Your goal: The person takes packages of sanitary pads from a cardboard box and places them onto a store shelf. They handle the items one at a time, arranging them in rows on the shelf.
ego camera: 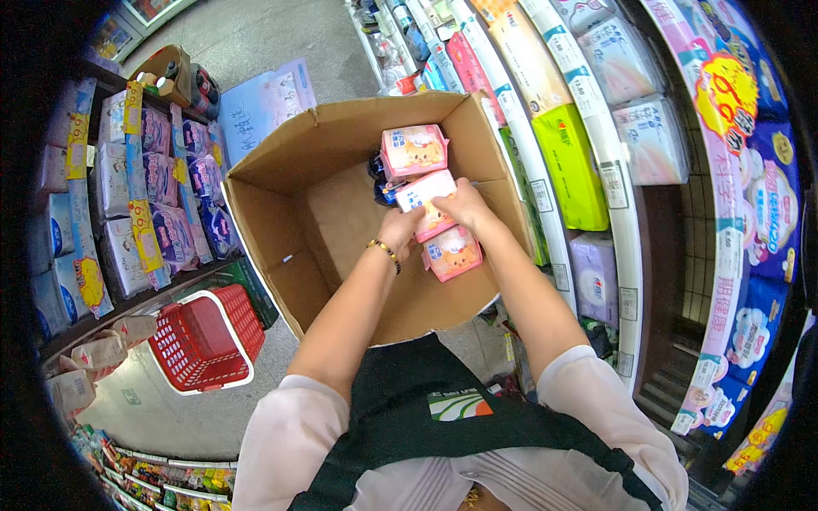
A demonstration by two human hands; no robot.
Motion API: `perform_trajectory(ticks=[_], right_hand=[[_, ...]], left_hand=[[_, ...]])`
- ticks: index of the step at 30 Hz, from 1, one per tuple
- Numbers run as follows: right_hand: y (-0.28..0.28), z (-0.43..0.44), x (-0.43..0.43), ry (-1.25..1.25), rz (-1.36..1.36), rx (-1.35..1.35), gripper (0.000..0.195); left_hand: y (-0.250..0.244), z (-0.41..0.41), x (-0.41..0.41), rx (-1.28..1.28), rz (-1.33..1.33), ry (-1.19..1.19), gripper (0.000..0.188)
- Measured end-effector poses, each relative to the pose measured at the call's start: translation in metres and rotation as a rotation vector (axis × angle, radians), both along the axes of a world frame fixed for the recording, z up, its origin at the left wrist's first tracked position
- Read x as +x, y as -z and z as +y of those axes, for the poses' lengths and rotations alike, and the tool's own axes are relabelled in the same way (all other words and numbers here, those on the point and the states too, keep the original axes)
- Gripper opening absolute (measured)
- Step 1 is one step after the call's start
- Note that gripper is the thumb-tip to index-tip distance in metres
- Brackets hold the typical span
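Observation:
An open cardboard box (268,236) stands before me, and both my hands reach into its right half. Between my left hand (402,230) and my right hand (466,203) is a pink and white soft pack (427,191) with a cartoon animal printed on it, gripped from both sides. Another such pack (415,148) sits just beyond it, and a third pack (454,254) lies on the near side. A dark blue plastic wrapping (378,182) shows at the left of the far pack. The lower parts of the packs are partly hidden.
Shelves with tissue packs (571,167) rise close on the right, with blue packs (772,201) farther out. Shelved sanitary pad packs (160,179) line the left. A red plastic basket (211,342) stands on the floor at left. Behind the box is a blue carton (252,115).

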State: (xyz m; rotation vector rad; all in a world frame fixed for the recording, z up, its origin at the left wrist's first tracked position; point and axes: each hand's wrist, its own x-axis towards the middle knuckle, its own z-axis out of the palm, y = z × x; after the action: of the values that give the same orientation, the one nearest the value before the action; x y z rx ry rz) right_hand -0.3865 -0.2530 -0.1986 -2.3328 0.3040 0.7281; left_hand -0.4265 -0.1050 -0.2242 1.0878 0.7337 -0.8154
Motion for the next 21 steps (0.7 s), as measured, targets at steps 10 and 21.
perform_trajectory(ticks=[10,21], right_hand=[[-0.215,-0.033,-0.115,0.212,-0.577,0.566,0.077],[-0.270,-0.166,-0.201,0.544,-0.964,0.361,0.069]], left_hand=[[-0.195,0.000,-0.049,0.088,-0.981,0.085,0.044],[-0.271,-0.169,-0.042,0.060,-1.684,0.439,0.057]])
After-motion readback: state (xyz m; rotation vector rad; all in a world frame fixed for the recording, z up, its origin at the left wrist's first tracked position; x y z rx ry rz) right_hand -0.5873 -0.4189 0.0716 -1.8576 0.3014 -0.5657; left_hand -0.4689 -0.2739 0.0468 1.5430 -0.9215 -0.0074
